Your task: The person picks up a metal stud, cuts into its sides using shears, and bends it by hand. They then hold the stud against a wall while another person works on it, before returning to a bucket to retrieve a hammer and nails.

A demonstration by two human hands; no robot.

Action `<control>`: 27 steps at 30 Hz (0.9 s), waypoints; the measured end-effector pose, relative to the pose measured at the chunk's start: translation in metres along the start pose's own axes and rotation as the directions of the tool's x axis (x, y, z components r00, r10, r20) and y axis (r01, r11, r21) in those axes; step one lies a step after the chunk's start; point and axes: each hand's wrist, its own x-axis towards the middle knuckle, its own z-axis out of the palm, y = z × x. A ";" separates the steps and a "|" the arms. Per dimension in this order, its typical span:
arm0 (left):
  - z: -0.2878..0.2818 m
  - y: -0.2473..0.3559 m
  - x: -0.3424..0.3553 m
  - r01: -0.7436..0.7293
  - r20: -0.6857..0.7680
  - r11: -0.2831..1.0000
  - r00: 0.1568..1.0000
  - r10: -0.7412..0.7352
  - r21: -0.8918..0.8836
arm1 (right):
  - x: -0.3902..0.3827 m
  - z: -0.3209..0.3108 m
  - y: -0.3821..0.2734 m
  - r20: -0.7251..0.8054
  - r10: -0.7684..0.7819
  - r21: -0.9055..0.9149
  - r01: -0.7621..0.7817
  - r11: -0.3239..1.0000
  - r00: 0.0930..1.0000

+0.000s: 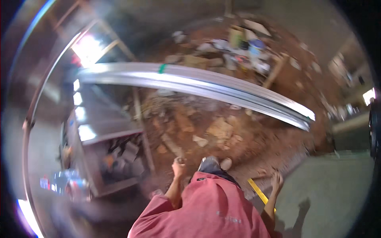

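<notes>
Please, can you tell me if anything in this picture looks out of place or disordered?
Yes: the ground beyond the long metal bundle looks disordered. A blue and white container sits among rubble and mixed litter, as if dumped together. Damage is too blurred to judge.

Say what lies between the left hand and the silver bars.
In the head view, brown soil and rubble lie between the left hand and the silver bars, with a long chunk nearest the hand.
</notes>
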 end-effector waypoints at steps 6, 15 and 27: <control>0.110 0.056 0.041 -0.042 0.272 0.965 0.962 -0.031 0.258 | 0.166 -0.099 -0.078 -0.052 0.458 0.300 -0.423 0.855 0.888; 0.274 0.078 0.113 -0.088 0.673 0.902 0.698 -0.247 0.422 | 0.167 -0.104 -0.038 0.123 0.317 -0.160 -0.297 0.941 0.940; 0.576 0.501 0.102 -0.207 0.822 0.963 0.509 0.255 -0.171 | 0.166 -0.183 0.016 0.147 0.873 0.218 -0.876 0.431 0.466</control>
